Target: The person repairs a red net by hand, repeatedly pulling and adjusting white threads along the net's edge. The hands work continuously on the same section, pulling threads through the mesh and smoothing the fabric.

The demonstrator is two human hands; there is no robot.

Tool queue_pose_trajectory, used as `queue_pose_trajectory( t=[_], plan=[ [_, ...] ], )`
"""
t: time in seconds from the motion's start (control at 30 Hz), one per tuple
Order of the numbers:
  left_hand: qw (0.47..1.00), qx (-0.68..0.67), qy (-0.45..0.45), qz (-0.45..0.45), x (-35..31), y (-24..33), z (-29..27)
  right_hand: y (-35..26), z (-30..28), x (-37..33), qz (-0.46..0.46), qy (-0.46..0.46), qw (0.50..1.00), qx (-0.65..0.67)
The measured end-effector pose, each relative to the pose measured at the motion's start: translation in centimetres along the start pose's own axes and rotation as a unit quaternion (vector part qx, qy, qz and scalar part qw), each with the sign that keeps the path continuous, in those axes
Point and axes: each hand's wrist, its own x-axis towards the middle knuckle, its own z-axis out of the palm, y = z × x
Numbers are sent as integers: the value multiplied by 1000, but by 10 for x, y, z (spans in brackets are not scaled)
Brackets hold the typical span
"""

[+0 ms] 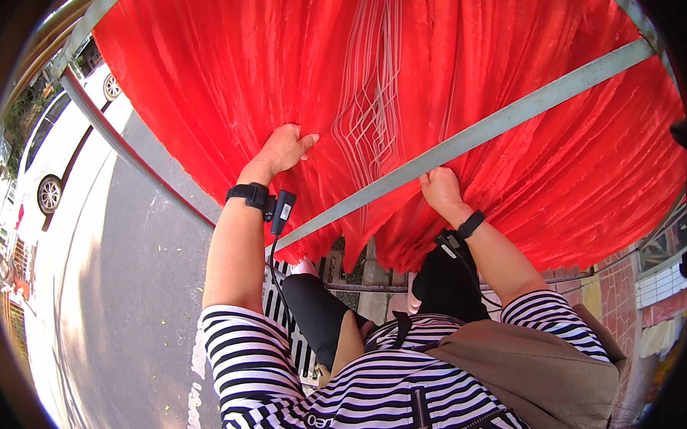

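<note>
A wide sheet of gathered red cloth (222, 74) hangs in front of me in many folds. Loose white threads (373, 113) run down its middle, zigzagging where they bunch. My left hand (285, 149) is closed on the cloth left of the threads, thumb and fingers pinching a fold. To their right, just below a slanting metal bar (470, 140), my right hand (442, 191) grips the cloth, its fingers partly buried in the folds. Both wrists wear black bands with small black devices attached. The cloth's lower edge hangs uneven above my legs.
The flat metal bar crosses the cloth from lower left to upper right. A curved metal tube (126, 151) bounds the cloth's left side. Beyond it lies a grey road (139, 277) with parked white cars (57, 158). Brick paving (616, 302) shows at right, a slatted grate (278, 302) by my legs.
</note>
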Motion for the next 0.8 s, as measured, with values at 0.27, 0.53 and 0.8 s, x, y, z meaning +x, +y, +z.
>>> queue_pose_trajectory(
  t=[0.27, 0.53, 0.8],
  plan=[
    [1000, -6, 3, 7, 3, -2, 0, 21, -15, -4, -1, 33, 999, -15],
    [1000, 22, -10, -16, -5, 9, 1, 24, -21, -6, 9, 31, 999, -10],
    [983, -164, 16, 80, -89, 19, -11, 12, -5, -10, -5, 36, 998, 45]
  ],
)
